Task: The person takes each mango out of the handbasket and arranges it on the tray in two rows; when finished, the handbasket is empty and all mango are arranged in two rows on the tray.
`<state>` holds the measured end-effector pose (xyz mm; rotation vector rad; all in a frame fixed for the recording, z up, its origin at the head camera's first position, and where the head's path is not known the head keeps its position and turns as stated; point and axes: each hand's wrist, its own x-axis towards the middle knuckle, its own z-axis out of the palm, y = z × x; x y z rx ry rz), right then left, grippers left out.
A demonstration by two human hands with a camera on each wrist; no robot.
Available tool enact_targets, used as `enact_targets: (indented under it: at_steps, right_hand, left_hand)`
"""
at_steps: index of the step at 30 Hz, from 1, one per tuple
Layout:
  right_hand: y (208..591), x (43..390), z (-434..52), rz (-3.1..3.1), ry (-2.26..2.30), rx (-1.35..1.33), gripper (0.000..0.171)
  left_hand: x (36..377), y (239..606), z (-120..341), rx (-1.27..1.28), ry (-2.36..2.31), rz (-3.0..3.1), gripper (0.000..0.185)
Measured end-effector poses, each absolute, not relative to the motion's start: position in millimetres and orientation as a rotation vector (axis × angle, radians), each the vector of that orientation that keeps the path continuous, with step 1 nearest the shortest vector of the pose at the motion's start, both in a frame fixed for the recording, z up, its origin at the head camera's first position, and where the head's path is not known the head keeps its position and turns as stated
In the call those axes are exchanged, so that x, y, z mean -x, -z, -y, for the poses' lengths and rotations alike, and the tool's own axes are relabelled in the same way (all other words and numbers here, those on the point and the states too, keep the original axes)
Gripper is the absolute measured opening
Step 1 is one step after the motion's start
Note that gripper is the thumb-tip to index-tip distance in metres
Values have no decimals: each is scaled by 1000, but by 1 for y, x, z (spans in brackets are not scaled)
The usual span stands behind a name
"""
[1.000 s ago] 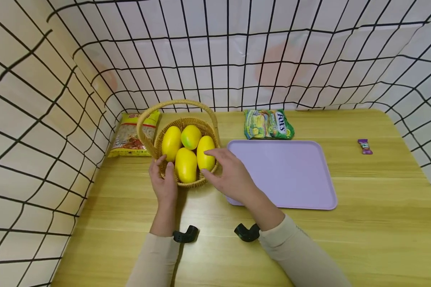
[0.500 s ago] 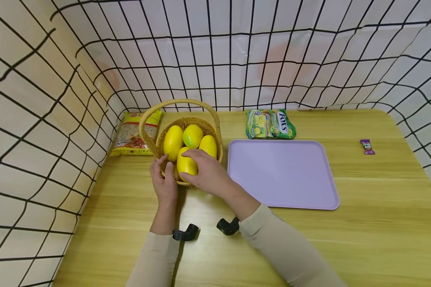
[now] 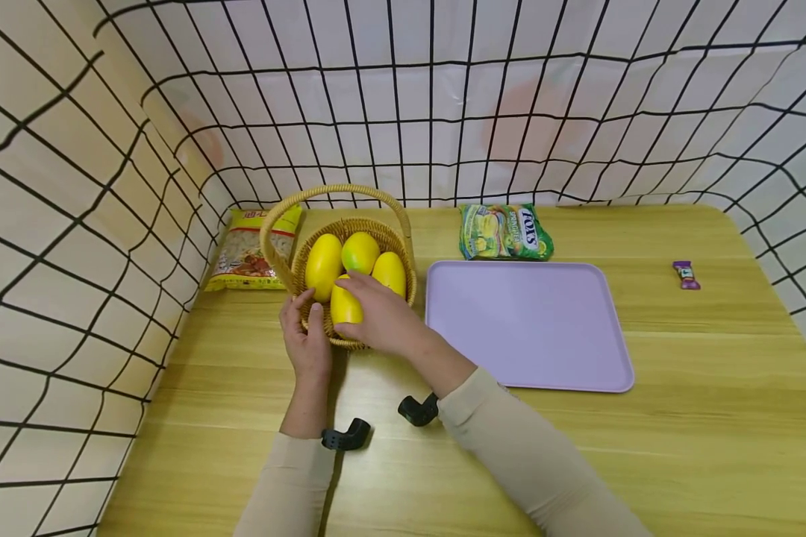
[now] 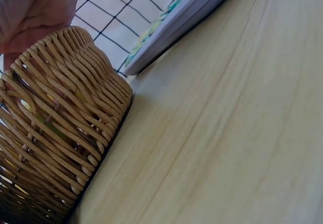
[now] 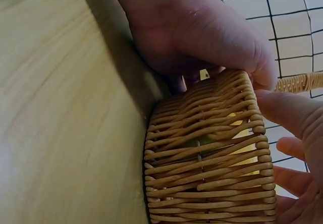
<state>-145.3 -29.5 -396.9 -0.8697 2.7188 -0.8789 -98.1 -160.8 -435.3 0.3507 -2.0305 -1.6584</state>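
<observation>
A round wicker basket (image 3: 403,237) with a tall arched handle stands on the table, holding several yellow mangoes. My left hand (image 3: 307,347) holds the basket's near-left rim, thumb over the edge and fingers along the outer wall; the right wrist view shows this left hand (image 5: 186,37) against the weave. Over the basket, my right hand (image 3: 389,321) grips the front mango (image 3: 344,304), fingers on its far side and thumb on its near side. Behind it lie a left mango (image 3: 324,267), a rounder green-tinged one (image 3: 360,253) and a right mango (image 3: 391,271), partly covered by the hand.
A purple tray (image 3: 530,328) lies right of the basket, with a green Fox's packet (image 3: 505,233) behind it. A yellow food bag (image 3: 251,253) sits to the basket's left. One small purple-wrapped sweet (image 3: 686,275) lies far right. Black wire grid (image 3: 430,119) surrounds the back and sides.
My right hand has moved left from the right-hand mango to the front one and closed around it. My left hand has stayed at the basket rim.
</observation>
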Motion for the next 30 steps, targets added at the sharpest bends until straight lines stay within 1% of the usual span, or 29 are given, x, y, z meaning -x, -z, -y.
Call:
enact_targets:
  at_steps: [6,12,19,30]
  right_hand:
    - [398,149,32,-2716,806,912,73]
    - [403,152,35,-2763,745,936,71]
    - [408,151,40,-2836,687,904,68]
    - [409,148,45,-2909,651,852,69]
  left_hand:
    - [99,437,160,-335,1640,2026,29]
    - [99,436,160,-332,1649,2011,29]
    - [99,436,160,-354,1665,2007,29]
    - [99,437,161,-324,1661,2003,30]
